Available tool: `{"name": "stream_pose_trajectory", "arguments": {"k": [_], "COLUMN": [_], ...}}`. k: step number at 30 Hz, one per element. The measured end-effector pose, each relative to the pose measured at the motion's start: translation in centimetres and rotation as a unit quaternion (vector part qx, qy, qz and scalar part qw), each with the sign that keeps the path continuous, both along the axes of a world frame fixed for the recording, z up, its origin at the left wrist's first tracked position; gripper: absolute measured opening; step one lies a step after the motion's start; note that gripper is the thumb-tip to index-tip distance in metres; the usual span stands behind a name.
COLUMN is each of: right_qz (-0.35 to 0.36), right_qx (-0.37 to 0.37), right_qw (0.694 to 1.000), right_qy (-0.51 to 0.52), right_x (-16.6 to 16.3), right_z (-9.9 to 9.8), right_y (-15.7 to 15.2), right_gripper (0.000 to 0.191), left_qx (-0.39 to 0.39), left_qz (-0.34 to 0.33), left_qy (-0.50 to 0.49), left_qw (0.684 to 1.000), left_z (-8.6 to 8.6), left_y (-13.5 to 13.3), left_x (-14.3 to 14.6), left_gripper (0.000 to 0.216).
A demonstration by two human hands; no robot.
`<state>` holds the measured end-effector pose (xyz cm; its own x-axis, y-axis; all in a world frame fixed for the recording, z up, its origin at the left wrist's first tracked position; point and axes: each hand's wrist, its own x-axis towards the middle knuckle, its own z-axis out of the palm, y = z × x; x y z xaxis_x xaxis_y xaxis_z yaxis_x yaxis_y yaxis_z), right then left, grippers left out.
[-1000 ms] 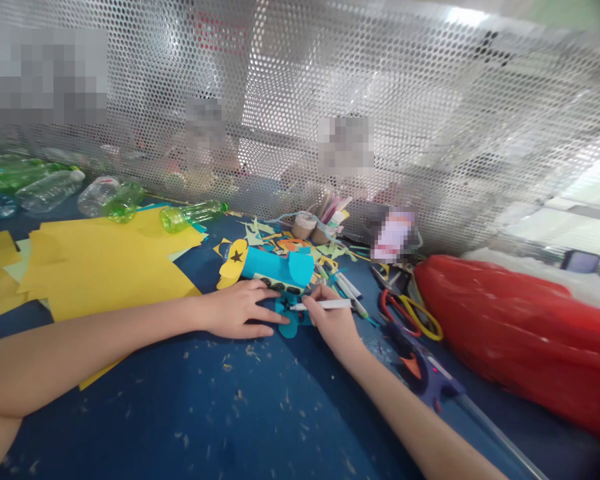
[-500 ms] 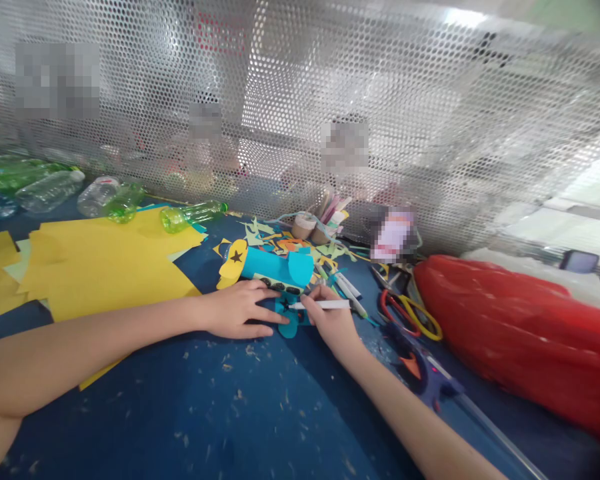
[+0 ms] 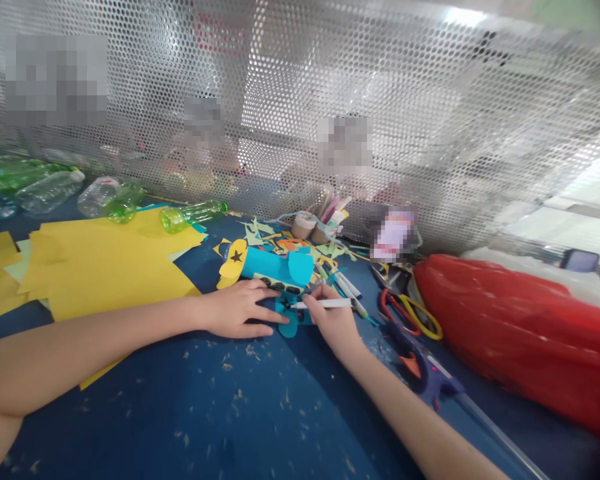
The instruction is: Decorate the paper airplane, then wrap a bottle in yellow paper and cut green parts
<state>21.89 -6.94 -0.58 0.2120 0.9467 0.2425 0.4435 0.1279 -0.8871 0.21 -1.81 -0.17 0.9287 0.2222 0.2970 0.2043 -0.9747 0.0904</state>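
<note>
A white marker pen is pinched in my right hand, its tip at a black star on a blue paper wing. The wing juts toward me from a toy plane with a blue tubular body and a row of black ovals along its side. A yellow paper piece at the plane's left end bears another black star. My left hand lies flat with fingers spread, its fingertips on the wing and by the lower side of the body.
Yellow paper sheets and plastic bottles lie left. Paper scraps and cups of sticks stand behind the plane. To the right are scissors, a glue gun and a red plastic bag. A perforated metal screen rises behind.
The marker and my right hand have shifted very slightly to the right. My left hand and the plane stay in place.
</note>
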Motion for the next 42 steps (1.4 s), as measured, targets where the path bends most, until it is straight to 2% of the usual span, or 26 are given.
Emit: {"name": "stream_pose_trajectory", "arguments": {"k": [42], "right_qz": [0.019], "right_qx": [0.013], "right_qw": [1.000], "right_qy": [0.003], "right_x": [-0.10], "right_z": [0.22], "right_y": [0.04], "right_gripper": [0.027], "left_qx": [0.000], "left_qz": [-0.007], "left_qy": [-0.006], "left_qw": [1.000], "left_z": [0.03], "left_y": [0.05], "left_x": [0.05], "left_gripper": [0.037]}}
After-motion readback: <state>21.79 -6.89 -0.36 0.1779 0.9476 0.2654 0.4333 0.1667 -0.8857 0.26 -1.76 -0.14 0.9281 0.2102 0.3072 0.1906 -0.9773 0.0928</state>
